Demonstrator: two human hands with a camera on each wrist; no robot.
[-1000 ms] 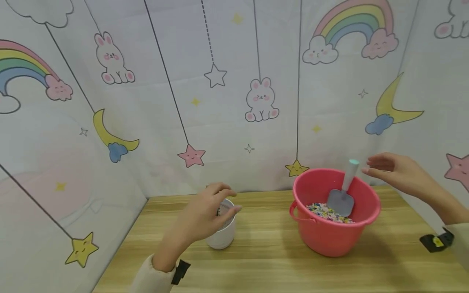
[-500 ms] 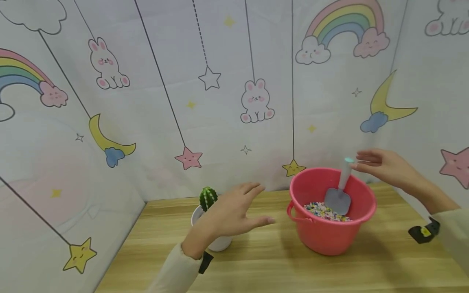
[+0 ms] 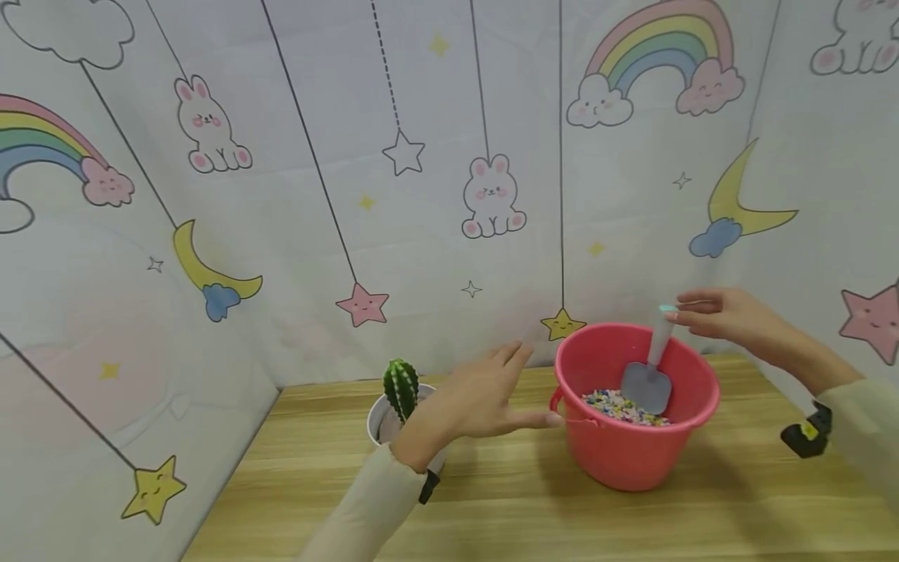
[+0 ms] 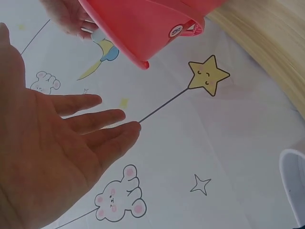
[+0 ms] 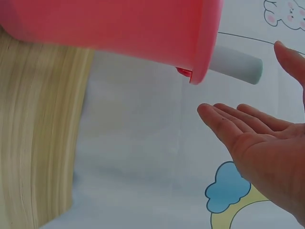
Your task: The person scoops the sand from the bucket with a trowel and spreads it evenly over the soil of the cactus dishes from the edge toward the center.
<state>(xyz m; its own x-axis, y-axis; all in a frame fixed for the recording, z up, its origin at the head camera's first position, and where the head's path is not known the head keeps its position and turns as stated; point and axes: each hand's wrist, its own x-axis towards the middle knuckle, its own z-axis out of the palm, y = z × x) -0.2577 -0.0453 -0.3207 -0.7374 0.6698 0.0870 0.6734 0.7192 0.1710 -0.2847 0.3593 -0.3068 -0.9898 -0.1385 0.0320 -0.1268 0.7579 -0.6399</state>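
A pink bucket [image 3: 632, 460] stands on the right side of the table, with small multicoloured beads [image 3: 618, 406] inside. Leaning in it is a small shovel [image 3: 646, 388] with a grey blade and a pale handle [image 5: 236, 66]. My right hand [image 3: 737, 318] is beside the handle's top with straight fingers; in the right wrist view a gap shows between hand and handle. My left hand [image 3: 477, 398] hovers left of the bucket, its fingers spread and holding nothing. The left thumb points toward the bucket's red carrying handle [image 3: 556, 400]; whether it touches cannot be told.
A cactus [image 3: 402, 388] in a white pot [image 3: 374, 428] stands on the wooden table [image 3: 506, 507], partly behind my left forearm. A white cloth [image 3: 309, 234] printed with rabbits, stars and rainbows hangs behind and at both sides.
My left hand has moved right, from over the white pot toward the bucket, uncovering the cactus. My right hand has come left, closer to the shovel's handle.
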